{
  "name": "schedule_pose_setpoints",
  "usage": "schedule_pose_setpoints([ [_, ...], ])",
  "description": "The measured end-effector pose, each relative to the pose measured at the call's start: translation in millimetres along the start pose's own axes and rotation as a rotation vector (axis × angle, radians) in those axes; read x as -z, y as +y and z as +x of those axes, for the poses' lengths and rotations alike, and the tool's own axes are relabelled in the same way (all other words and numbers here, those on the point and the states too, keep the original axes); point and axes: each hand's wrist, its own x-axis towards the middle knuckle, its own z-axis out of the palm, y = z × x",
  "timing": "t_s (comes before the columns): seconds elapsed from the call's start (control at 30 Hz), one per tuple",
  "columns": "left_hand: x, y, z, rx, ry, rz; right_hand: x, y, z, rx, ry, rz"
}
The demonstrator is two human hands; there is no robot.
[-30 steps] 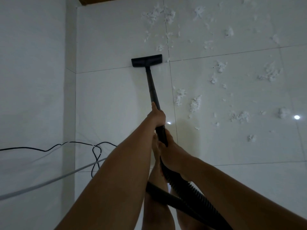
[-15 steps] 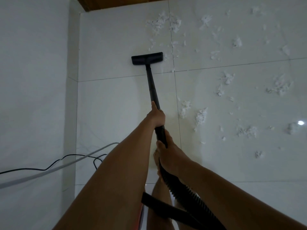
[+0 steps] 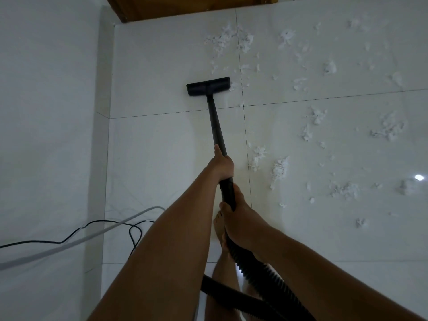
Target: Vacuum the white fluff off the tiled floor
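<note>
Both hands, left (image 3: 222,165) far and right (image 3: 240,222) near, grip the wand (image 3: 215,126) (for reach), steering the nozzle (image 3: 208,86) toward fluff (image 3: 232,41).

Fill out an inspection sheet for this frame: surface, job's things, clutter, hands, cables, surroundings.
Surface: glossy white tiled floor, dark grout lines.
Job's things: white fluff scattered over the right and far tiles; black vacuum head flat on the floor, fluff at its right end; wand; ribbed hose.
Clutter: nothing seen.
Hands: left hand grips the wand nearer the head; right hand grips where the wand meets the hose.
Cables: looped black cable and grey cable at left.
Surroundings: white wall at left; wooden edge at the far end.
</note>
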Motion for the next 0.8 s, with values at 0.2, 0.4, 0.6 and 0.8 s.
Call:
schedule_pose_setpoints([
  [0.2, 1.5, -5.8, -0.3, -0.033, 0.014, -0.183, 4.9, 1.9, 0.7, 0.044, -0.053, 0.095],
  [0.4, -2.6, -14.8, 4.0, -0.030, -0.007, -0.238, 0.3, 12.6, 5.0, 0.071, -0.052, 0.136],
  [0.6, -0.5, -14.7, 8.7, -0.026, 0.006, -0.213, -2.9, 12.8, 9.2, 0.075, -0.052, 0.199],
  [0.8, 5.0, -8.2, 15.5, -0.024, -0.013, -0.347, -0.5, 4.6, 15.1, 0.133, -0.043, 0.198],
])
